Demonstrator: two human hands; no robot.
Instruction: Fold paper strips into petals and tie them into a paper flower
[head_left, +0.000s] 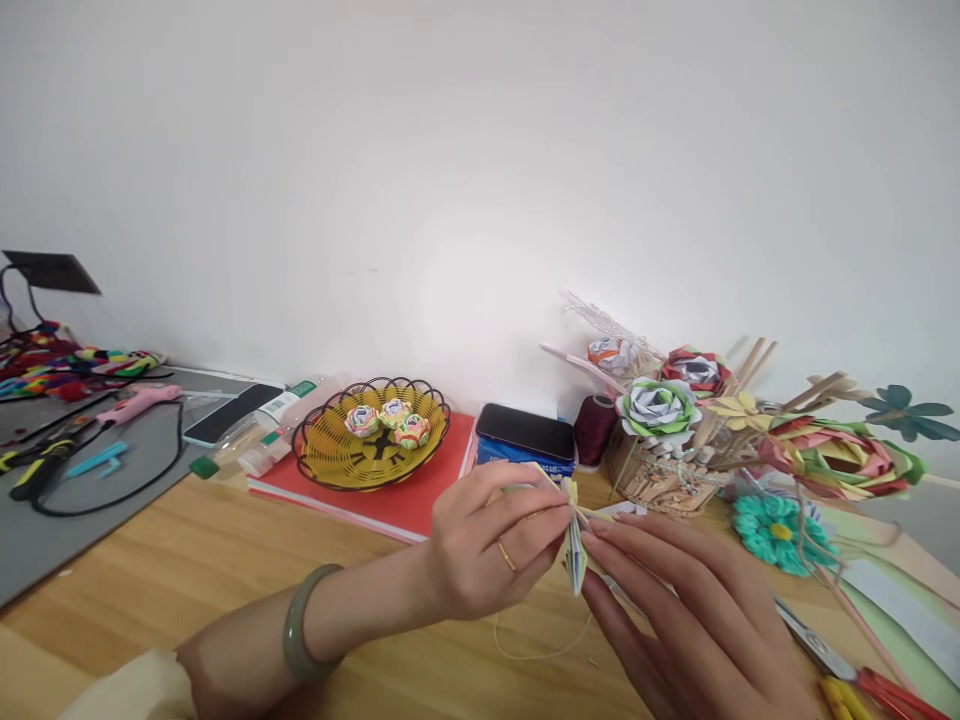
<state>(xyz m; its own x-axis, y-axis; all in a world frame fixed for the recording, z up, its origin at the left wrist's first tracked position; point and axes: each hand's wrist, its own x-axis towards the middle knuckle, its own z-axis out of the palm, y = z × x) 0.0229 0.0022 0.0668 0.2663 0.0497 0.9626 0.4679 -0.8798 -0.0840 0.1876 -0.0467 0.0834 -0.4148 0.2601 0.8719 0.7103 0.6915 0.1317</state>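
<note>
because fingers cover its upper end, the folded paper (pixel 575 562) shows only in part, right of centre in the lower half of the frame: narrow, layered, pointed end downward. judged light, crisp and easily creased; the gathered upper end appears the sounder hold, under gentle pressure. the left hand (pixel 491 540) is closed on that end. the right hand (pixel 682 600) has fingertips at the paper's right edge; whether they pinch it cannot be told. a thin, limp thread (pixel 540 657) loops below. further out, left of centre, a woven yellow basket (pixel 364 470) with dark looped rim bears rounded paper flowers (pixel 362 421). lower right: metal scissors (pixel 819 645), red-handled.
</note>
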